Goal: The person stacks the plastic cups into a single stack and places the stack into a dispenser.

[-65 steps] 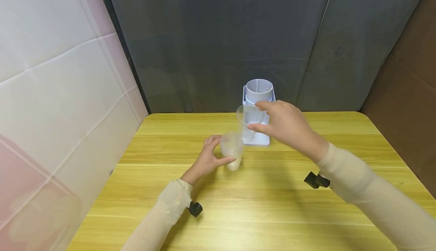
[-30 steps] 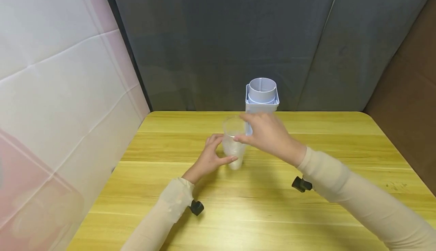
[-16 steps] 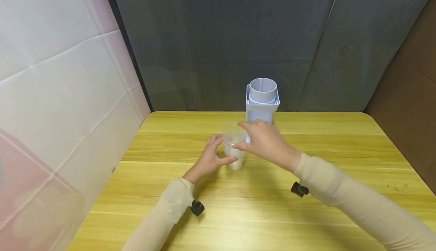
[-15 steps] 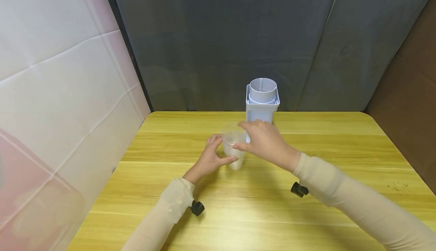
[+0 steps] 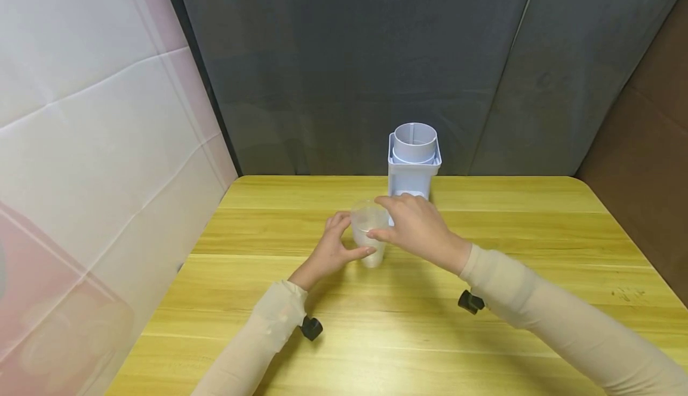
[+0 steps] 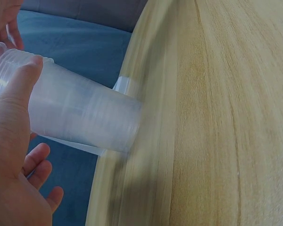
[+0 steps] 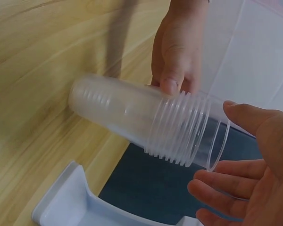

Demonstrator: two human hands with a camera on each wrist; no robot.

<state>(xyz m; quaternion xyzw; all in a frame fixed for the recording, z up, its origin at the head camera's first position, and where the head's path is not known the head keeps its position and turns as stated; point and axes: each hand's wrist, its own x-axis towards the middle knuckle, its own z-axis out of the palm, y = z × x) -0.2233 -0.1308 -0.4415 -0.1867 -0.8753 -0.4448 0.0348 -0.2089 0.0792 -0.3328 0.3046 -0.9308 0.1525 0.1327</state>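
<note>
Near the middle of the wooden table, a stack of clear plastic cups (image 7: 118, 108) stands upright. My left hand (image 5: 326, 254) curls round the left side of the stack, thumb along the front; the left wrist view shows the thumb (image 6: 23, 82) pressed on the cup wall below the rims. My right hand (image 5: 421, 229) grips the topmost plastic cup (image 7: 205, 149) by its rim, thumb and fingers on opposite sides. That cup sits nested in the stack, its rim standing a little above the other rims.
Behind the cups is a pale blue-white plastic holder (image 5: 411, 172) with a round tube on top, partly hidden by my right hand. The wooden table (image 5: 408, 336) ends at a dark curtain (image 5: 344, 73); a pale pink-and-white cloth (image 5: 107, 145) hangs at the left.
My right hand has moved left and down with its cup, from above and right of the stack into it. The left hand has kept its place round the stack.
</note>
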